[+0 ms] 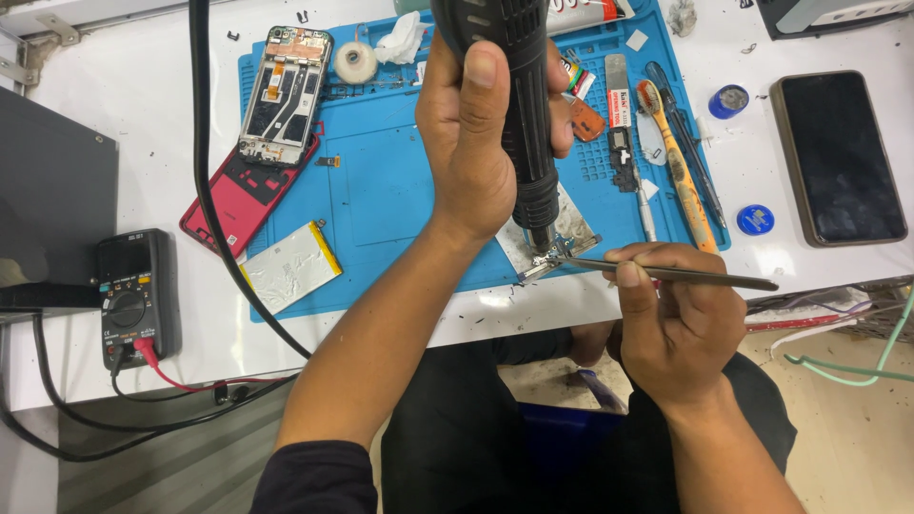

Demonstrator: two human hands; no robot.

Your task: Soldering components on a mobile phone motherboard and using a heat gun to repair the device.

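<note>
White and speckled with dark crumbs, the table [838,276] carries a ribbed blue rubber mat [381,190] reaching toward its near edge. At the mat's near edge lies a small metallic circuit board [562,249]. The left hand [471,143] is wrapped around a black, matte hot-air gun [519,105], nozzle down on the board. The right hand [671,319] pinches slim steel tweezers [666,274], tips at the board. A silvery battery [290,266] lies by the mat's near left corner, beside a red phone shell [238,195].

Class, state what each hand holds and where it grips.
Left hand grips the black ribbed hot-air tool around its handle; right hand pinches thin metal tweezers mid-shaft.
</note>
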